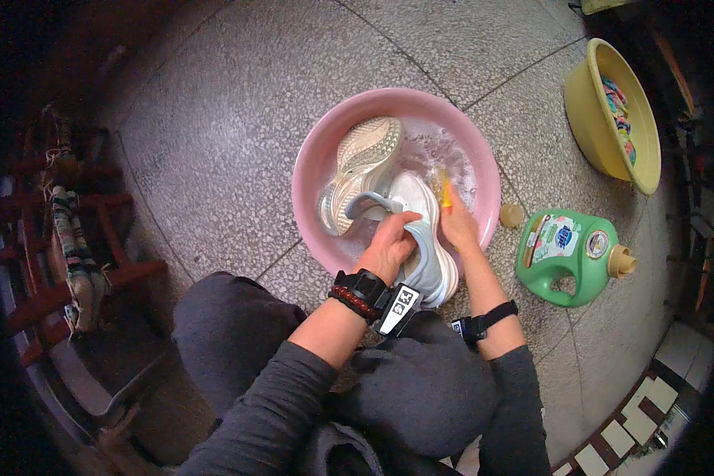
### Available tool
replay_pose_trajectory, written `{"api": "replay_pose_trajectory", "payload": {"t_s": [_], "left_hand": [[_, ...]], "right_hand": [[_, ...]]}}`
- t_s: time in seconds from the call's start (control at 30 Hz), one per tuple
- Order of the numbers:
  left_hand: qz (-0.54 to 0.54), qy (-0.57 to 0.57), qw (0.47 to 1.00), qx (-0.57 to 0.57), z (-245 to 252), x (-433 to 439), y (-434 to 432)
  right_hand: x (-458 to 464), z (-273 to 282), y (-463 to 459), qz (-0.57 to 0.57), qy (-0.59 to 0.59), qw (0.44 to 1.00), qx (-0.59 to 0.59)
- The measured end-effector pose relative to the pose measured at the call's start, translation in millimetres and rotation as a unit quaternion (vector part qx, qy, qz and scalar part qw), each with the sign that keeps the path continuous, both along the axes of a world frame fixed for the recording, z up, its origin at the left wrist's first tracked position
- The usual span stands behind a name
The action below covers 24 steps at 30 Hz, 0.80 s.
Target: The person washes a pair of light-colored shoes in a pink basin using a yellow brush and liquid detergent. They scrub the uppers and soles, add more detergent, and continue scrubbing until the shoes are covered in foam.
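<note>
My left hand [391, 245] grips a white and light-blue sneaker [433, 256] by its collar, with some fingers down inside the opening. The sneaker lies tilted over the near rim of a pink plastic basin [305, 172], its toe inside. In my right hand [459, 224] is a brush with a yellow-orange handle [447, 195], held beside the sneaker's outer side; its bristle end is blurred. A second sneaker [366, 156] rests sole up on the left of the basin. Foamy water [437, 146] surrounds both.
A green detergent jug [568, 256] lies on the terrazzo floor [226, 137] at the right, near a small tan cap [511, 215]. Beyond it, a yellow basin [589, 125] holds colourful cloth [617, 113]. A dark red wooden frame [110, 232] stands at the left.
</note>
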<state>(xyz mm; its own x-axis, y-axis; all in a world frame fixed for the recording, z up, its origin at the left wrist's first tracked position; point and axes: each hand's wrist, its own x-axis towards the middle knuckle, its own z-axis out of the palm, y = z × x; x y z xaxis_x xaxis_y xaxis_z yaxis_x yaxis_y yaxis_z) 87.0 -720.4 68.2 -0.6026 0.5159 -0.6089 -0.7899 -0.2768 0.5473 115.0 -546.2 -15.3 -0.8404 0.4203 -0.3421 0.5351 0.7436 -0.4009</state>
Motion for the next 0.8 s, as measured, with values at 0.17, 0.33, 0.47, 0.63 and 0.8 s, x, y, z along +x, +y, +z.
{"api": "replay_pose_trajectory", "payload": {"t_s": [0.17, 0.33, 0.47, 0.63, 0.8], "left_hand": [[0.137, -0.24, 0.96, 0.052, -32, -13, 15], [0.161, -0.223, 0.961, 0.023, -28, -3, 33], [0.076, -0.094, 0.989, -0.082, 1, 7, 43], [0.081, 0.022, 0.986, -0.146, 8, -7, 35], [-0.002, 0.048, 0.985, -0.164, 8, 5, 44]], "right_hand": [[21, 24, -11, -0.08, 0.086, 0.971, -0.211], [28, 91, -22, 0.05, 0.229, 0.957, -0.17], [-6, 125, -19, -0.099, 0.099, 0.976, -0.167], [26, 125, -40, -0.055, 0.22, 0.939, -0.258], [26, 108, -24, -0.126, 0.221, 0.936, -0.245]]}}
